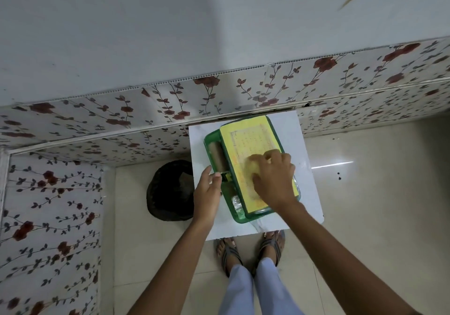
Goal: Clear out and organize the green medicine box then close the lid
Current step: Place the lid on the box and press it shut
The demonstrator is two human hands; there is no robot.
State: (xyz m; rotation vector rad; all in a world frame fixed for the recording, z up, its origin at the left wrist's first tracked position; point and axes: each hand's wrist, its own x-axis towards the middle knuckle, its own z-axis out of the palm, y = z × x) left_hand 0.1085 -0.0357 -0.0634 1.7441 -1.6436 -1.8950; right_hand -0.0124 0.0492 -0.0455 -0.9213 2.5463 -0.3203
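Green medicine box (210,144): sitting on the white bench (305,149), long axis running away from the person, base showing along the left and near edges.
Lid (250,142): green-rimmed with a yellow printed sheet on top, lying over most of the box and leaving a strip along the left side uncovered.
Contents showing: a brown roll (218,157) lying lengthwise in the far part of the open strip; clear crinkled packets (236,202) sitting in the near part; the rest is hidden under the lid.
Right hand (274,177): resting palm-down on the near half of the lid, fingers loosely spread and curled onto the yellow sheet.
Left hand (207,194): touching the box's left rim at mid-length, thumb and fingertips pinching a small green and yellow piece (225,175) at the edge; what it is cannot be told.
Bin (170,190): dark, round, standing on the tiled floor just left of the bench.
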